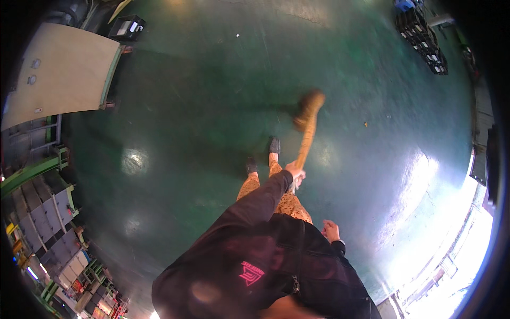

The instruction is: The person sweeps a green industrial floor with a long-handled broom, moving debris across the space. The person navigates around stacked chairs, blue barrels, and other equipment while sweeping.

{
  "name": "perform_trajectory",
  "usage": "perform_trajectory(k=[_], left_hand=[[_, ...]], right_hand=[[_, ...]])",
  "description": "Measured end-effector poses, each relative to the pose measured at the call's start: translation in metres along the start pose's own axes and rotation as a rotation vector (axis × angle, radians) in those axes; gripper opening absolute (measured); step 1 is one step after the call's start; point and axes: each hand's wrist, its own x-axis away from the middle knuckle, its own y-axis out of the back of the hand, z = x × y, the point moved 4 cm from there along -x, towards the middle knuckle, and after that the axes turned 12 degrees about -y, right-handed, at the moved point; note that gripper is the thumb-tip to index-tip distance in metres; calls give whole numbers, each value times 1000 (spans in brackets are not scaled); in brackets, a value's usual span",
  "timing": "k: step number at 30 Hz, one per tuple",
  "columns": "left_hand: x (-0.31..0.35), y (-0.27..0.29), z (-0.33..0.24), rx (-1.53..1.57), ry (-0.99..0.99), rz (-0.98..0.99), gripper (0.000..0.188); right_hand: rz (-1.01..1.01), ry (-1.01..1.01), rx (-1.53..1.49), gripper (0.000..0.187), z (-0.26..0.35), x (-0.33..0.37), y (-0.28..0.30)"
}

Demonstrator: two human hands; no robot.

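Note:
My left hand (295, 173) grips the handle of a broom (306, 143) in front of my legs. The broom slants up and away to the right. Its brown head (308, 110) is smeared by motion, so I cannot tell whether the bristles touch the floor. My right hand (330, 231) hangs beside my right hip, apart from the broom. Its fingers are loosely bent and a little apart, with nothing seen in them.
Green floor (212, 90) spreads around my feet, with a small orange-brown scrap (365, 124) on the right. A beige-topped table (69, 69) stands far left, and racks (50, 218) line the near left. Black crates (422, 40) are stacked far right. Bright light enters at the lower right.

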Motion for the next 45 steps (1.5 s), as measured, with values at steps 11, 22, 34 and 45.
perform_trajectory(k=[11, 22, 34, 45], left_hand=[[94, 41, -176, 1103, -45, 103, 25], [231, 365, -213, 198, -468, -1208, 32], [28, 520, -338, -265, -85, -994, 40], [-129, 228, -339, -460, 144, -47, 40]], right_hand=[[24, 124, -55, 28, 137, -52, 41], [26, 175, 14, 31, 310, -86, -26], [-75, 35, -146, 30, 410, 10, -105], [-35, -31, -67, 28, 366, 18, -139]])
